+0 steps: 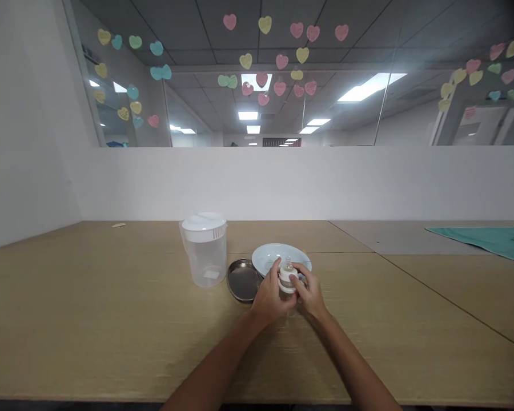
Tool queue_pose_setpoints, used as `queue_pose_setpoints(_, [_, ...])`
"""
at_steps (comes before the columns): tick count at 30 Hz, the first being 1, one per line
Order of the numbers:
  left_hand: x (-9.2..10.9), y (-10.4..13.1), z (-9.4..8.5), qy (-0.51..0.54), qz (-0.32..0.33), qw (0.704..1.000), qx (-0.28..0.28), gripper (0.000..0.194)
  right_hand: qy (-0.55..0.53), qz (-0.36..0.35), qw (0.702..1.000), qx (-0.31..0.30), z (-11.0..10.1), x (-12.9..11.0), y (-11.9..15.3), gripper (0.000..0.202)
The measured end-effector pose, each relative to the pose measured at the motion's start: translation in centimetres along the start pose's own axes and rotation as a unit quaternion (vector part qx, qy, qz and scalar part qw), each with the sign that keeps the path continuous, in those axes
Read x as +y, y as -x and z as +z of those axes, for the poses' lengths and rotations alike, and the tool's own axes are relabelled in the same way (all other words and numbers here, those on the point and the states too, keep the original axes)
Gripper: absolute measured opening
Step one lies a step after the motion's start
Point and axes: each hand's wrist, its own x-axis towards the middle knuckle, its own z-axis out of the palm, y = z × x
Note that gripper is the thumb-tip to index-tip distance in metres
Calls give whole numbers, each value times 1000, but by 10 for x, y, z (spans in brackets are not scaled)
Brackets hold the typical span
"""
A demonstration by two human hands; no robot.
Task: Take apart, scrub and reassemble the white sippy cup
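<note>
Between my two hands is a small white baby bottle [288, 276] with a clear nipple on top, held upright. My left hand [270, 297] is curved round its left side, with thumb and fingers against it. On the right side, my right hand [309, 290] grips it with the thumb across the front. Just behind the hands lies a pale blue-white plate [265, 254], partly covered by them. A round dark metal dish [243, 279] sits left of my left hand, close to the plate.
A clear plastic pitcher [208, 257] with a white lid stands left of the metal dish. A small flat beige piece [119, 225] lies at the back left of the wooden table [111, 319]. A green cloth [488, 237] lies at the far right. A white wall rises behind.
</note>
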Motion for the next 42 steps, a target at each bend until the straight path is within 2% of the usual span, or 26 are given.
queue_pose_setpoints(2, [0, 0, 0, 4, -7, 1000, -3, 86, -76, 46, 996, 18, 1, 0, -4, 34])
queue_pose_setpoints(5, [0, 0, 0, 14, -16, 1000, -10, 87, -200, 129, 970, 50, 1, 0, -9, 37])
queue_pose_setpoints(9, [-1, 0, 1, 21, -14, 1000, -10, 86, -284, 187, 940, 11, -3, -2, -13, 44])
queue_pose_setpoints(15, [-2, 0, 1, 25, -10, 1000, -3, 86, -314, 188, 930, -31, -10, -11, -13, 46])
queue_pose_setpoints(21, [-2, -1, 2, 25, -8, 1000, -8, 85, -340, 182, 922, -28, -13, -15, -13, 44])
queue_pose_setpoints(27, [-1, 0, 1, 10, -11, 1000, -7, 85, -389, 174, 904, 25, -16, -11, -15, 42])
queue_pose_setpoints(33, [4, 0, -1, 7, -11, 1000, -7, 85, -470, 170, 861, 94, -26, -5, -20, 38])
queue_pose_setpoints(42, [2, 0, 0, 3, -7, 1000, -2, 84, -555, 170, 797, 168, -38, 8, -25, 21])
